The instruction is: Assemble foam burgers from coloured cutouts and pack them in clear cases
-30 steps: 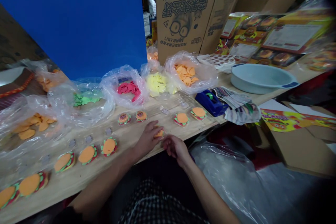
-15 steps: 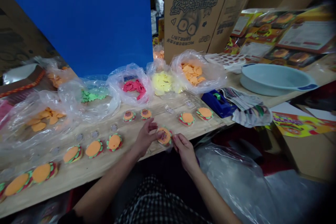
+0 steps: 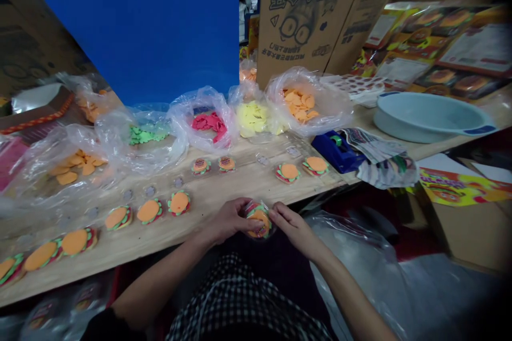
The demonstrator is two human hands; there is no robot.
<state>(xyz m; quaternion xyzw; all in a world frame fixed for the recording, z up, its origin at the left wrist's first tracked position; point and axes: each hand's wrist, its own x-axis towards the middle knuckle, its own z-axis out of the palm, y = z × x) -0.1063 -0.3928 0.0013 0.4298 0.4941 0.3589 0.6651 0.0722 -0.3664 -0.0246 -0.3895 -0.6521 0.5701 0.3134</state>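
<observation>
In front of my lap, off the table's front edge, I hold a small toy burger [image 3: 260,221] with an orange printed top and red and green layers, apparently under clear plastic. My left hand [image 3: 229,221] grips it from the left, thumb on its top. The fingers of my right hand [image 3: 294,228] pinch its right edge. Two printed burgers, one of them a burger [image 3: 226,163] in the middle, lie on the table beyond my hands. To their right sit two plain-topped burgers, the nearer a burger [image 3: 288,172]. Several more, such as a burger [image 3: 178,202], form a row at left.
Plastic bags hold orange pieces [image 3: 299,104], yellow pieces [image 3: 253,117], red pieces [image 3: 210,125] and green pieces [image 3: 148,135]. A blue tape dispenser [image 3: 334,152] stands before a pale blue basin [image 3: 428,130]. A blue panel [image 3: 160,26] and a carton [image 3: 308,21] rise behind.
The held burger has come back toward my body and tilted. My left hand, earlier with fingers apart beside it, has closed on it. My right hand keeps its hold.
</observation>
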